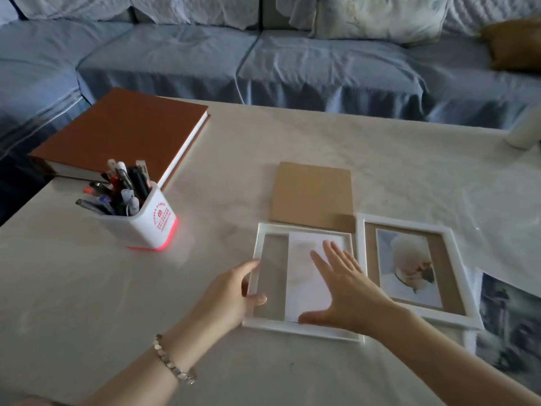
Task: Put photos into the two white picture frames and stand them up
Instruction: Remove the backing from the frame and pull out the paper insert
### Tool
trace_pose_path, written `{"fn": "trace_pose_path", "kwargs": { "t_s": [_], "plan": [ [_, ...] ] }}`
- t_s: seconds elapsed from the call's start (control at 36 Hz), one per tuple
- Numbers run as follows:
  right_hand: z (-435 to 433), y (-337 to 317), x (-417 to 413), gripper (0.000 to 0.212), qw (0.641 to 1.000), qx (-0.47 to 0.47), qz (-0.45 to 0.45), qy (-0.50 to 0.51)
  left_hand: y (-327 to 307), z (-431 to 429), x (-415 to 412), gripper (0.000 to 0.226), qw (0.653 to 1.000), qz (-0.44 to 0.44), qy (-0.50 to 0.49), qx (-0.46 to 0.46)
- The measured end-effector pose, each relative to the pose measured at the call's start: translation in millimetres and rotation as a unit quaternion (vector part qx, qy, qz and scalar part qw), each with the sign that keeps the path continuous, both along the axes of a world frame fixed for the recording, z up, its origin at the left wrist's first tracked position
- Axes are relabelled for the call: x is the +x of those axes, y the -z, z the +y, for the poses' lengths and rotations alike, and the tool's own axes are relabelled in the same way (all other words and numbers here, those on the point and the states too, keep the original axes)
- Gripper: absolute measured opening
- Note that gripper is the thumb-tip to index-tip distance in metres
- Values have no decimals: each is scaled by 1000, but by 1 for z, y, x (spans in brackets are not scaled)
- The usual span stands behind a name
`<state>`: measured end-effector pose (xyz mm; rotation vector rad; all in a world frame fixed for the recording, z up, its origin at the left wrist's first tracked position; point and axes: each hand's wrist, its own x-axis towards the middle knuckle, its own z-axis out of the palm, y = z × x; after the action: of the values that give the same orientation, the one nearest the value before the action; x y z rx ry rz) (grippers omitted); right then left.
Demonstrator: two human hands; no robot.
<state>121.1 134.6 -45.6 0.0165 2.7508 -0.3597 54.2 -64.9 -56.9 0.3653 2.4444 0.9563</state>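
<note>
Two white picture frames lie flat on the pale, marble-veined table (pixel 322 136), side by side, both portrait, with long axes running away from the person.

Left frame (pixel 292 328): thin moulded rim, back up. A photo (pixel 304 276), plain white back up, lies in the opening parallel to the rim and toward its right, leaving a grey strip bare on the left.
- Right hand (pixel 342 291): flat, fingers spread, palm down on the photo.
- Left hand (pixel 231 291): grips the frame's left rail, thumb over the rim; beaded bracelet (pixel 172 360) at the wrist.

Right frame (pixel 456 259): holds a print (pixel 409 268) of a white, fluffy subject on brown backing.

A tan cardboard backing board (pixel 311 194) lies just beyond the left frame.

White pen pot (pixel 146 221), with a red glowing base, is packed with pens. Beyond it lies a brown hardcover book (pixel 123 133).
</note>
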Motion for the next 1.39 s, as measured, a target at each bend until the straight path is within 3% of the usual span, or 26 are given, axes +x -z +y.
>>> {"fn": "trace_pose_path", "kwargs": {
  "t_s": [0.06, 0.14, 0.31, 0.67, 0.78, 0.92, 0.97, 1.06, 1.17, 1.28, 1.39],
  "plan": [
    [-3, 6, 6, 135, 1000, 20, -16, -7, 0, 0, 2, 68, 1000, 7, 1, -4],
    [-2, 7, 9, 136, 999, 26, -16, -9, 0, -1, 5, 69, 1000, 5, 4, -4],
    [0, -2, 12, 117, 998, 43, -30, -35, -3, 2, 11, 68, 999, 23, 23, -36],
    [4, -13, 16, 102, 992, 68, -26, -99, -12, 11, 16, 64, 988, 42, 59, -136],
    [5, -19, 19, 84, 996, 37, -13, -84, -9, 11, 18, 64, 982, 77, 68, -162],
    [8, -23, 26, 36, 990, -39, 124, -64, -5, 12, 20, 60, 974, 111, 84, -179],
    [12, -19, 31, 35, 973, -70, 211, -62, -4, 11, 22, 55, 971, 124, 107, -176],
    [19, -20, 36, 27, 949, -46, 304, -67, -4, 11, 27, 52, 961, 147, 124, -198],
    [30, -24, 36, 33, 911, -41, 411, -14, -2, 14, 28, 55, 927, 191, 143, -290],
    [30, -26, 30, 36, 880, -100, 463, 45, 1, 10, 25, 56, 942, 162, 117, -270],
    [22, -19, 23, 33, 872, -122, 474, 12, -6, 9, 13, 45, 965, 149, 66, -207]
  ]
}}
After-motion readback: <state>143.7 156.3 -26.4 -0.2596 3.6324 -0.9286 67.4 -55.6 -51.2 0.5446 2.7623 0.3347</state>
